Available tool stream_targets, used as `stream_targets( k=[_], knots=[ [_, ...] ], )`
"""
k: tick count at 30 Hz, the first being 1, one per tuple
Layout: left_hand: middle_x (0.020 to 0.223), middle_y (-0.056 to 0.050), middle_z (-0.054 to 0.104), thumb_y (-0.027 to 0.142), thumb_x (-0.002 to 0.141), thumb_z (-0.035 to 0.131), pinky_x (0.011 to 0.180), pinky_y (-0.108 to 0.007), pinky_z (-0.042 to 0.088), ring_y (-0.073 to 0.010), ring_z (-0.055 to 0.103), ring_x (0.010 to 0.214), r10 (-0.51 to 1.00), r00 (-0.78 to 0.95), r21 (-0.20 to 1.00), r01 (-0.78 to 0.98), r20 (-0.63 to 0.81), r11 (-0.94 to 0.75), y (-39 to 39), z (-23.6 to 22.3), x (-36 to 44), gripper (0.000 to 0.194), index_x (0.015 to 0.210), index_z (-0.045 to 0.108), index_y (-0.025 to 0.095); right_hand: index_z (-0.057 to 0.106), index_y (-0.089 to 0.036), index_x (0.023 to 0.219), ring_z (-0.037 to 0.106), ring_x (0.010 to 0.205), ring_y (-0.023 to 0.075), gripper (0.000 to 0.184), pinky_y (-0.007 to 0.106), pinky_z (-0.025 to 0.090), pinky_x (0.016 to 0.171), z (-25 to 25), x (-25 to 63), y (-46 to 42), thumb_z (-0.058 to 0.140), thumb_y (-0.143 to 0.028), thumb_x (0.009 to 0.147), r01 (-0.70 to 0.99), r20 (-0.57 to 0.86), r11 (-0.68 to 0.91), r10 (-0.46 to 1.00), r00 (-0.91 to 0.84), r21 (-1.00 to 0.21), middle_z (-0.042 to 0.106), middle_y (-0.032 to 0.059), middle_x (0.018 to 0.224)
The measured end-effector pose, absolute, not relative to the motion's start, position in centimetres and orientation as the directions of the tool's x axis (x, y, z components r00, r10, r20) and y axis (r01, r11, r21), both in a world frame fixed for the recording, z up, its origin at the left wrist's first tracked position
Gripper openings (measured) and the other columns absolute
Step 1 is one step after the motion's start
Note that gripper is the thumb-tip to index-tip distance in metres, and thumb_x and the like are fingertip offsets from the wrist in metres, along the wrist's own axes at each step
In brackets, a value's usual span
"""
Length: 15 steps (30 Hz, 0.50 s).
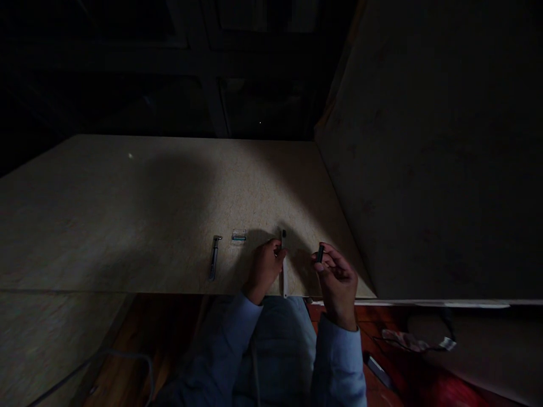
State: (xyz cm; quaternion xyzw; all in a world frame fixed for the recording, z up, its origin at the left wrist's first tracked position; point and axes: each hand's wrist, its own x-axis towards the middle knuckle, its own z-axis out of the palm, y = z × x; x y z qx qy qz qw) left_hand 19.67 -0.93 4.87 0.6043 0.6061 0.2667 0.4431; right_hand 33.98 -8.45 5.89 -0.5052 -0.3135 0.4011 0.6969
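My left hand (pixel 266 264) has its fingers closed at the neck of a slim white toothbrush (pixel 285 280) with a dark head, which points away from me near the table's front edge. To its right, my right hand (pixel 337 274) is raised and pinches a small dark oblong piece (pixel 319 252) between thumb and fingers; in the dim light its exact kind is unclear. Left of my hands lies a razor (pixel 214 258) with a grey and dark handle. Between it and my left hand is a small clear case (pixel 238 236) with a teal-and-dark strip in it, like a razor cartridge.
The pale speckled table (pixel 178 215) ends at a front edge just before my lap. A patterned upright panel (pixel 424 169) borders it on the right. A grey cable (pixel 123 353) hangs at lower left, and a dark window-like frame stands behind.
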Motion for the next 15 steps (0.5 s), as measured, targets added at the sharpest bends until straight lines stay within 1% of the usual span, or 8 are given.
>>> stream_targets(
  k=[3, 6, 11, 15],
  knots=[
    [0.09, -0.008, 0.077, 0.018, 0.088, 0.065, 0.061, -0.024, 0.05, -0.0154, 0.07, 0.067, 0.975, 0.127, 0.823, 0.562, -0.182, 0.08, -0.87, 4.97, 19.68, 0.019, 0.105, 0.072, 0.016, 0.074, -0.021, 0.11, 0.071, 0.074, 0.0182, 0.042, 0.031, 0.056, 0.07, 6.12, 33.88, -8.47, 0.083, -0.029, 0.07, -0.269, 0.01, 0.16, 0.874, 0.485, -0.95, 0.078, 0.0033, 0.082],
    [0.088, -0.008, 0.077, 0.021, 0.088, 0.065, 0.063, -0.025, 0.049, -0.0168, 0.07, 0.07, 0.979, 0.128, 0.769, 0.639, -0.156, 0.039, -0.86, 5.23, 19.65, 0.022, 0.108, 0.072, 0.017, 0.075, -0.02, 0.109, 0.068, 0.066, 0.0158, 0.042, 0.029, 0.055, 0.065, 6.36, 33.88, -8.59, 0.084, -0.03, 0.07, -0.282, -0.017, 0.14, 0.871, 0.492, -0.949, 0.078, 0.0031, 0.08],
    [0.086, -0.008, 0.077, 0.024, 0.09, 0.064, 0.066, -0.026, 0.047, -0.0183, 0.071, 0.072, 0.978, 0.148, 0.723, 0.691, -0.143, 0.001, -0.83, 5.44, 19.4, 0.023, 0.111, 0.072, 0.017, 0.076, -0.021, 0.106, 0.071, 0.072, 0.0165, 0.043, 0.029, 0.055, 0.07, 6.45, 33.9, -8.92, 0.087, -0.025, 0.065, -0.271, -0.002, 0.167, 0.848, 0.529, -0.948, 0.079, 0.0035, 0.079],
    [0.093, -0.011, 0.078, 0.027, 0.091, 0.065, 0.072, -0.027, 0.048, -0.0207, 0.072, 0.083, 0.977, 0.171, 0.672, 0.739, -0.124, -0.044, -0.82, 5.42, 19.21, 0.022, 0.11, 0.073, 0.018, 0.076, -0.021, 0.108, 0.071, 0.073, 0.0162, 0.043, 0.029, 0.055, 0.071, 6.58, 33.53, -8.95, 0.086, -0.024, 0.066, -0.237, 0.002, 0.154, 0.842, 0.539, -0.959, 0.079, 0.0037, 0.082]
  ],
)
